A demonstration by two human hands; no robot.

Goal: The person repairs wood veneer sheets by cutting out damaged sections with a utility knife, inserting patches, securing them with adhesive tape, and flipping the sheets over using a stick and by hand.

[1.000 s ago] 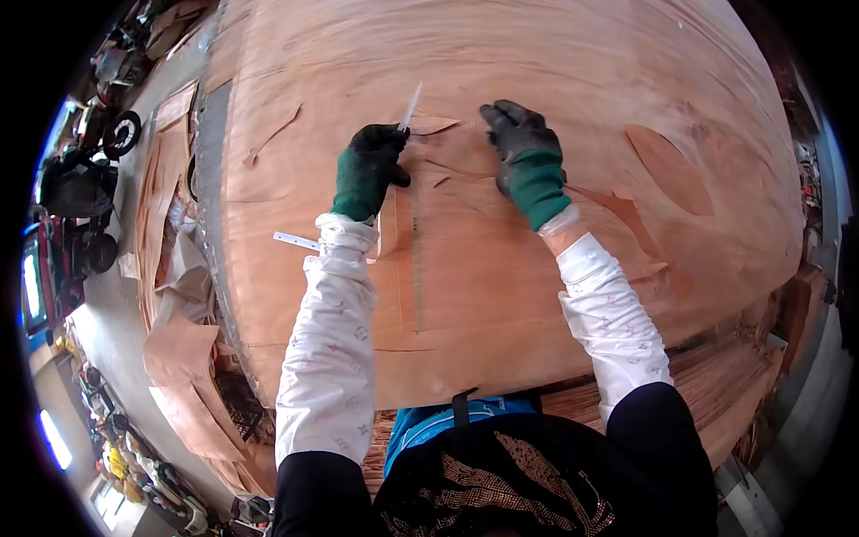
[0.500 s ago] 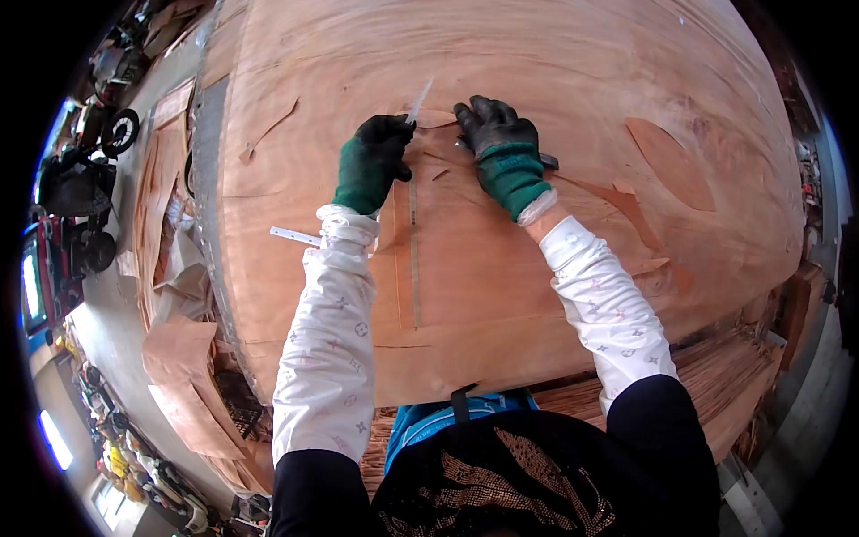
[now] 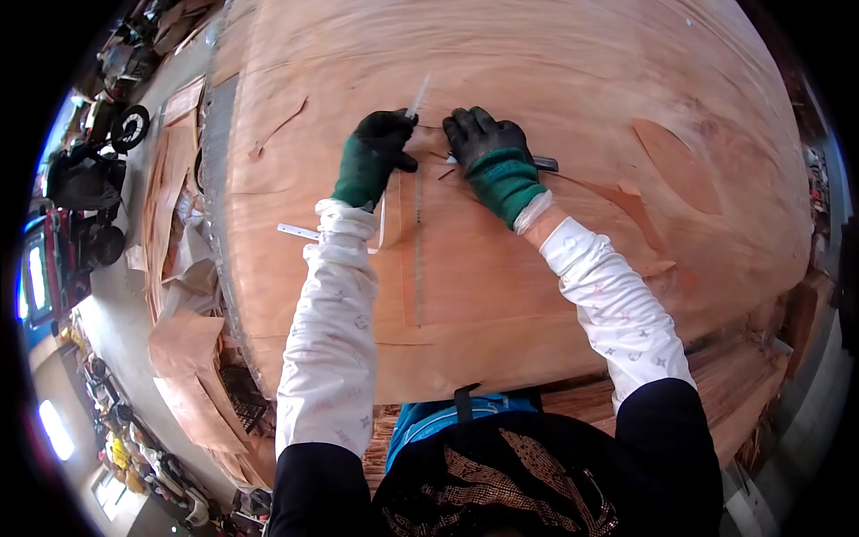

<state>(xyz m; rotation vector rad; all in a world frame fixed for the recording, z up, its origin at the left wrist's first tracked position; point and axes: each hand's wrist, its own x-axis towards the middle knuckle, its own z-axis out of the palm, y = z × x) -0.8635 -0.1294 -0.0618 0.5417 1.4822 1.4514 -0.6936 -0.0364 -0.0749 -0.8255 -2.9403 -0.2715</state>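
My left hand point(image 3: 383, 148), in a green and black glove, is closed in a pinch on a thin, whitish tape strip point(image 3: 419, 96) whose end sticks up past the fingers. More white strip hangs in a loop below that wrist. My right hand point(image 3: 490, 148), gloved the same way, lies palm down on the wood veneer sheet point(image 3: 501, 277). Under its palm is a utility knife point(image 3: 544, 164); the dark handle juts out on the right and a bit of blade shows on the left. Small dark veneer slivers point(image 3: 445, 170) lie between the hands.
Torn veneer pieces lie on the sheet, among them an oval one point(image 3: 676, 166) and a pointed one point(image 3: 635, 215). A straight seam line point(image 3: 418, 259) runs toward me. Stacked veneer scraps point(image 3: 192, 367) stand off the left edge, and a motorbike wheel point(image 3: 131, 128) is farther off.
My right hand has come slightly lower and to the left, pressing flatter on the sheet, and more of the knife handle shows. My left hand keeps its pinch on the tape strip.
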